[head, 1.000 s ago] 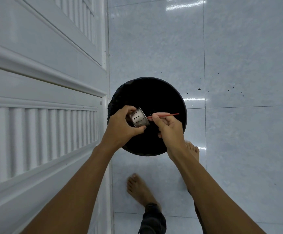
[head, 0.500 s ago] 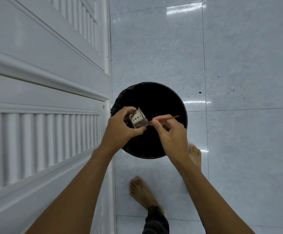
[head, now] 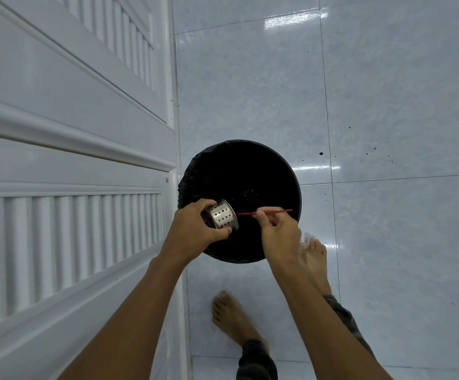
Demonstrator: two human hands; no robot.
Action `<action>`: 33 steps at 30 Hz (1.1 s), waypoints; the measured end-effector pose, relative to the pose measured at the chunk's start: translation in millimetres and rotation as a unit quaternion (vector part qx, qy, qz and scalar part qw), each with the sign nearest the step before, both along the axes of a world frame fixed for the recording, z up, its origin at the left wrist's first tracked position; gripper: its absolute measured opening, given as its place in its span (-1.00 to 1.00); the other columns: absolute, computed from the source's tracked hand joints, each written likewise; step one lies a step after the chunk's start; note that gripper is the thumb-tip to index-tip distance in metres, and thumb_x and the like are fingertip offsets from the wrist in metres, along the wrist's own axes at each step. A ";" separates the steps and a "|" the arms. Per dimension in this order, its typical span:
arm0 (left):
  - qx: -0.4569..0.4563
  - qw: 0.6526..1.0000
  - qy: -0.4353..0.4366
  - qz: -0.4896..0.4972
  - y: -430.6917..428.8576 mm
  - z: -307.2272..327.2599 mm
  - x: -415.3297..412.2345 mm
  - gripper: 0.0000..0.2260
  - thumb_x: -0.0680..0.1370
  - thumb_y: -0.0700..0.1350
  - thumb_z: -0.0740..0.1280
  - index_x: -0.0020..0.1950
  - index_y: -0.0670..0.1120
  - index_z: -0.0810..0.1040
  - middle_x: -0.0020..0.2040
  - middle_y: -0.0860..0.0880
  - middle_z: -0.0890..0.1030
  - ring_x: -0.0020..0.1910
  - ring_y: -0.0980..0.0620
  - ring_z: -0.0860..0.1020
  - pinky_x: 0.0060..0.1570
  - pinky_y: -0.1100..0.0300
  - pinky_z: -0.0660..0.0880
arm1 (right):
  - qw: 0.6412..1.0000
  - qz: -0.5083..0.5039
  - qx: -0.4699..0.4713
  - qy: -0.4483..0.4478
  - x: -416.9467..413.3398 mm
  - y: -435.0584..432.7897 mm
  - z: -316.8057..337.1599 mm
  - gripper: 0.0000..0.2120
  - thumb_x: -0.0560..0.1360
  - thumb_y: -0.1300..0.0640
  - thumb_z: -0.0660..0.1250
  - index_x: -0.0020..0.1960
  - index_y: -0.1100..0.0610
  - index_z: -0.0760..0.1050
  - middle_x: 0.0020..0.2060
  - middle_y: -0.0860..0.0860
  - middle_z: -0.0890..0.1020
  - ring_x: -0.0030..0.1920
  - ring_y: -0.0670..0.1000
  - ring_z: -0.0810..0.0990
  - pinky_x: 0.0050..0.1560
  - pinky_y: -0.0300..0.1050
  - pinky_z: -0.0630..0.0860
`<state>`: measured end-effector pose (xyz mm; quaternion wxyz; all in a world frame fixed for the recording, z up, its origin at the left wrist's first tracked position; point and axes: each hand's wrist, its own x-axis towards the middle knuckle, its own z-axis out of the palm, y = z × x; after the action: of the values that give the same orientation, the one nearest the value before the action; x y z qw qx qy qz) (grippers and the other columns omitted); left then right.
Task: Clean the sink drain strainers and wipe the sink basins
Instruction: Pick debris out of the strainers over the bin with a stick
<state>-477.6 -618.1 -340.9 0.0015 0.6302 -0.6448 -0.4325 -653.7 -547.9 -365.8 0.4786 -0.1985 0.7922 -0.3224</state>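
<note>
My left hand [head: 195,231] grips a perforated steel drain strainer [head: 222,215], tipped on its side with its open end facing right, held over a round black bin [head: 266,171] on the floor. A thin red stick [head: 270,212] is pinched in my right hand [head: 279,231]. The stick lies level, and its left tip reaches the strainer's rim. The inside of the strainer is hidden from view.
White panelled cabinet doors [head: 72,160] fill the left side, right against the bin. Glossy pale tiles [head: 387,105] with a few dark specks cover the floor. My bare feet [head: 233,316] stand just below and to the right of the bin.
My right hand has drawn back to the right, so more of the red stick shows between it and the strainer. The view has shifted down a little.
</note>
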 end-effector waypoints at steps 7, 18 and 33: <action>0.009 0.998 0.060 0.004 -11.7 7.6 -4.0 -0.41 0.32 0.06 0.67 0.30 0.16 0.56 0.09 0.26 0.63 0.09 0.32 0.60 0.07 0.40 0.56 | 0.970 -0.049 -0.026 -0.237 -4.2 -14.7 13.7 -0.86 0.59 0.11 0.39 0.06 0.15 0.66 -0.16 -0.01 0.75 -0.28 -0.19 0.60 -0.23 -0.23 0.52; 0.073 0.997 0.003 0.027 -14.3 6.0 5.5 -0.41 0.33 0.14 0.63 0.33 0.08 0.59 0.09 0.13 0.66 -0.03 0.29 0.60 -0.25 0.50 0.48 | 0.997 0.060 -0.034 -0.015 -10.5 -20.5 15.5 -0.80 0.59 0.05 0.39 0.11 0.15 0.66 -0.03 0.00 0.72 0.02 -0.08 0.66 0.18 -0.04 0.62; 0.094 0.994 -0.006 0.052 -14.1 -1.5 -5.7 -0.37 0.31 0.19 0.62 0.33 0.04 0.60 -0.06 0.27 0.56 -0.10 0.32 0.56 -0.30 0.61 0.42 | 0.995 0.099 -0.010 -0.028 -17.4 -14.9 8.8 -0.84 0.60 0.08 0.38 0.12 0.12 0.65 -0.04 -0.02 0.73 0.04 -0.09 0.67 0.16 -0.12 0.61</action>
<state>-483.3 -632.3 -342.5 -0.0397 0.6628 -0.5676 -0.4868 -671.0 -562.8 -357.0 0.5283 -0.2714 0.7515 -0.2872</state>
